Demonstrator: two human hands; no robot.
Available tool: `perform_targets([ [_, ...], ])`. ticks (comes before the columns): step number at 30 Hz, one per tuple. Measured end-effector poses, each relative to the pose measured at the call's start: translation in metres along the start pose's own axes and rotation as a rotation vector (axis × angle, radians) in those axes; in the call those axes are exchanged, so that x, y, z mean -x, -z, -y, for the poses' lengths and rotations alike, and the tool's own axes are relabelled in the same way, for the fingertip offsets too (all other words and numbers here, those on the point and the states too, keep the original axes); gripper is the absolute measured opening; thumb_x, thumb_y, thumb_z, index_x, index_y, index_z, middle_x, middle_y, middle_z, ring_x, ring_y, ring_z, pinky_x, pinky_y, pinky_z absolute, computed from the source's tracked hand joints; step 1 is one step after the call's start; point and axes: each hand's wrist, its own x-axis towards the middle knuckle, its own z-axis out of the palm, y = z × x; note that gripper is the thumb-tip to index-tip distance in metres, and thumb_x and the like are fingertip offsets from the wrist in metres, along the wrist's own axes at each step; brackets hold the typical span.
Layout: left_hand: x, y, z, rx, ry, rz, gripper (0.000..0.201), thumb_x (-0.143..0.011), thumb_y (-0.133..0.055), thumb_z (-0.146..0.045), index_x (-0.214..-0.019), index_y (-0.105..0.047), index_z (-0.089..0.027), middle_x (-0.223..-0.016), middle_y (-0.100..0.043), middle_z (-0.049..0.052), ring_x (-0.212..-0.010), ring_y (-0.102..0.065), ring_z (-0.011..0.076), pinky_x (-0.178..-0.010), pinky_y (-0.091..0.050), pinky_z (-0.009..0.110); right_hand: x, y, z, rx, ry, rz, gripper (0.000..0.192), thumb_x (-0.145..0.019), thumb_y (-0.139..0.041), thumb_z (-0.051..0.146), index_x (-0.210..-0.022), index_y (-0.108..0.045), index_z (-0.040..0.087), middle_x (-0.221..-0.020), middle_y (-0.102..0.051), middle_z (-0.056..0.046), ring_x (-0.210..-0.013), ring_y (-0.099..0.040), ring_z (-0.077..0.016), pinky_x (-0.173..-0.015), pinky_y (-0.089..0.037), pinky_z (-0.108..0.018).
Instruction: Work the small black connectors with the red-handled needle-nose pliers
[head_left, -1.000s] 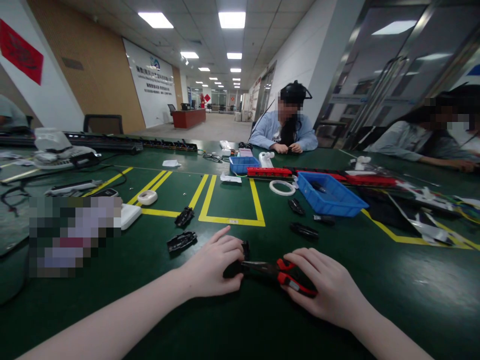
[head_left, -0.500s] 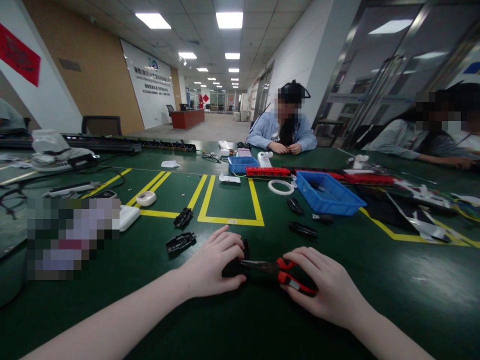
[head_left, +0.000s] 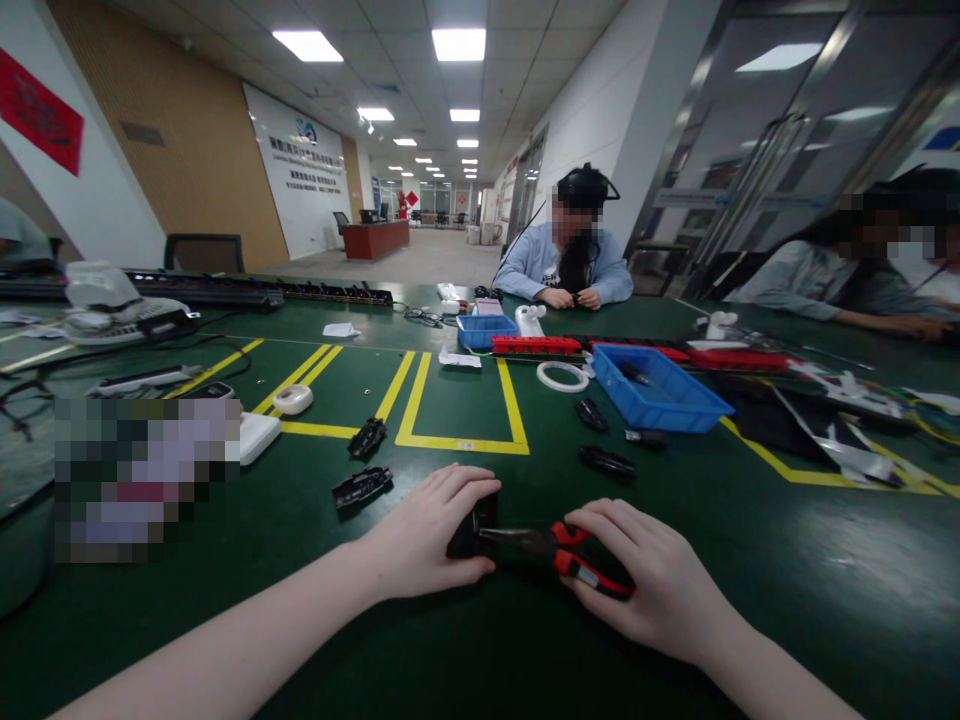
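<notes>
Gripping red-handled pliers [head_left: 559,553] in the right hand [head_left: 645,580] against a small black plastic part [head_left: 469,530] pinned by the left hand [head_left: 427,530], near centre of the green table [head_left: 825,580].
Right hand clenched round the red handles, pliers nose pointing left and touching the black part. Left hand cupped over the part, fingers curled on it, pressing it to the table. Two similar black parts [head_left: 362,487] lie just left and farther off. Yellow tape rectangle [head_left: 461,443] beyond the hands. Blue bin [head_left: 660,390] far right, more black pieces [head_left: 607,460] near it. Person in a light blue jacket [head_left: 566,265] sits at the far side, another person [head_left: 862,280] at far right.
</notes>
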Motion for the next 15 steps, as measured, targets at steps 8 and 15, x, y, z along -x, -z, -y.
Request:
perform_targets([
  [8, 0.0004, -0.0012, 0.0021, 0.072, 0.040, 0.037, 0.065, -0.087, -0.069, -0.040, -0.143, -0.040, -0.024, -0.144, -0.050, 0.011, -0.130, -0.050, 0.0289, -0.110, -0.044, 0.048, -0.0002, 0.0012, 0.0016, 0.003, -0.004, 0.005, 0.039, -0.081, -0.067, 0.031, -0.117, -0.058, 0.019, -0.104, -0.069, -0.009, -0.086, -0.068, -0.0202, -0.072, -0.059, -0.031],
  [15, 0.0003, 0.0005, 0.0004, 0.066, 0.049, 0.048, 0.059, -0.086, -0.070, -0.044, -0.136, -0.049, -0.021, -0.134, -0.057, 0.010, -0.121, -0.055, 0.0287, -0.104, -0.047, 0.047, -0.0001, -0.0002, 0.0003, -0.017, -0.019, 0.004, 0.041, -0.079, -0.068, 0.031, -0.118, -0.059, 0.019, -0.105, -0.070, -0.009, -0.087, -0.068, -0.0206, -0.073, -0.058, -0.032],
])
